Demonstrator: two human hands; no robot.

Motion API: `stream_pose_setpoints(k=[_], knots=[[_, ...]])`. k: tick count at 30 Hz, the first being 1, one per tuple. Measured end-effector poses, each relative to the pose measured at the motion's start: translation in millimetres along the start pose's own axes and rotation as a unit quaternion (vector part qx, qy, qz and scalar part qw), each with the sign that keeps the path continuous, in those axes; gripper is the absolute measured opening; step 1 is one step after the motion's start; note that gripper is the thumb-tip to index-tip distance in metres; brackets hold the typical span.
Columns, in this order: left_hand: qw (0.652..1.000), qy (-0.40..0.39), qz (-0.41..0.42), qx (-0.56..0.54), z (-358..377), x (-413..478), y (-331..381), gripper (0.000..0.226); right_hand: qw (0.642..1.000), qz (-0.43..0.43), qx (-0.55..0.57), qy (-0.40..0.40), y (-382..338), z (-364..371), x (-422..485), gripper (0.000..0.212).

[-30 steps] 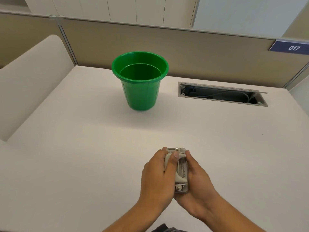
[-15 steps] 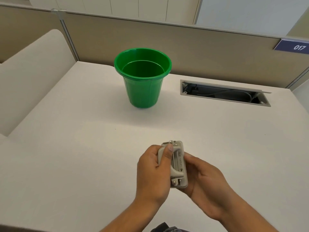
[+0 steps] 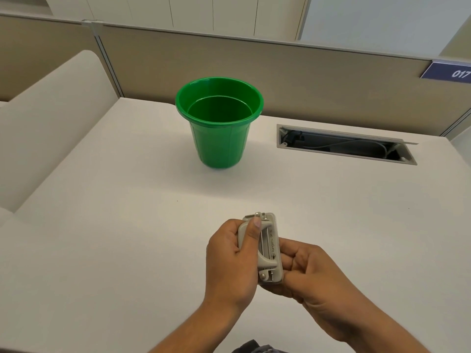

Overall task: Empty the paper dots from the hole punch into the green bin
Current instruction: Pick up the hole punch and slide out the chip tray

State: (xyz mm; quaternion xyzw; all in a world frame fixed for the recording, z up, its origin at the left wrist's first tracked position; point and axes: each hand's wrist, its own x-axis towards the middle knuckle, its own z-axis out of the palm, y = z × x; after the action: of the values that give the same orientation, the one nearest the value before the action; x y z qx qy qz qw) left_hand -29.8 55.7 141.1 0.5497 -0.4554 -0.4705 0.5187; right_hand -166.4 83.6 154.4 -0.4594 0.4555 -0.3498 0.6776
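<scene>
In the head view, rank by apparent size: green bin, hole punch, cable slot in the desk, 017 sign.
1. green bin
2. cable slot, long but narrow
3. hole punch, partly covered by both hands and nearer the camera
4. 017 sign, cut off by the frame edge

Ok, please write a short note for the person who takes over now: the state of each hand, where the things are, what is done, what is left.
Left hand: closed on the hole punch, thumb along its top.
Right hand: closed on the punch from the other side and below.
The punch is held low over the near part of the desk; the green bin stands upright farther back, with no dots visible inside.
Done: punch picked up.
Left: carry it over the bin, open the base, tip out the dots.
</scene>
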Motion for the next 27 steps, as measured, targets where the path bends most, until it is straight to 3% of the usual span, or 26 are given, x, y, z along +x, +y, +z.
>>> stream_pose_setpoints(k=[4, 8, 14, 20, 27], knots=[[1.0, -0.01, -0.008, -0.019, 2.1, 1.5, -0.1, 0.034, 1.0, -0.004, -0.008, -0.002, -2.3, -2.6, 0.5, 0.042], [0.999, -0.012, -0.015, -0.046, 4.1, 5.6, 2.8, 0.035, 0.995, -0.007, 0.1, 0.005, -3.3, -1.3, 4.5, 0.045], [0.996, -0.054, -0.04, -0.052, 17.5, -0.8, 4.3, 0.033, 0.949, 0.032, 0.297, 0.102, -1.6, 5.1, 20.8, 0.045], [0.997, -0.056, -0.05, 0.016, 19.9, 6.2, 4.8, 0.051, 0.921, 0.034, 0.361, 0.141, 3.4, 7.7, 28.2, 0.043], [0.994, -0.037, -0.081, -0.068, 22.3, 11.3, 6.2, 0.048, 0.893, 0.048, 0.426, 0.135, 2.2, 2.5, 33.6, 0.042]])
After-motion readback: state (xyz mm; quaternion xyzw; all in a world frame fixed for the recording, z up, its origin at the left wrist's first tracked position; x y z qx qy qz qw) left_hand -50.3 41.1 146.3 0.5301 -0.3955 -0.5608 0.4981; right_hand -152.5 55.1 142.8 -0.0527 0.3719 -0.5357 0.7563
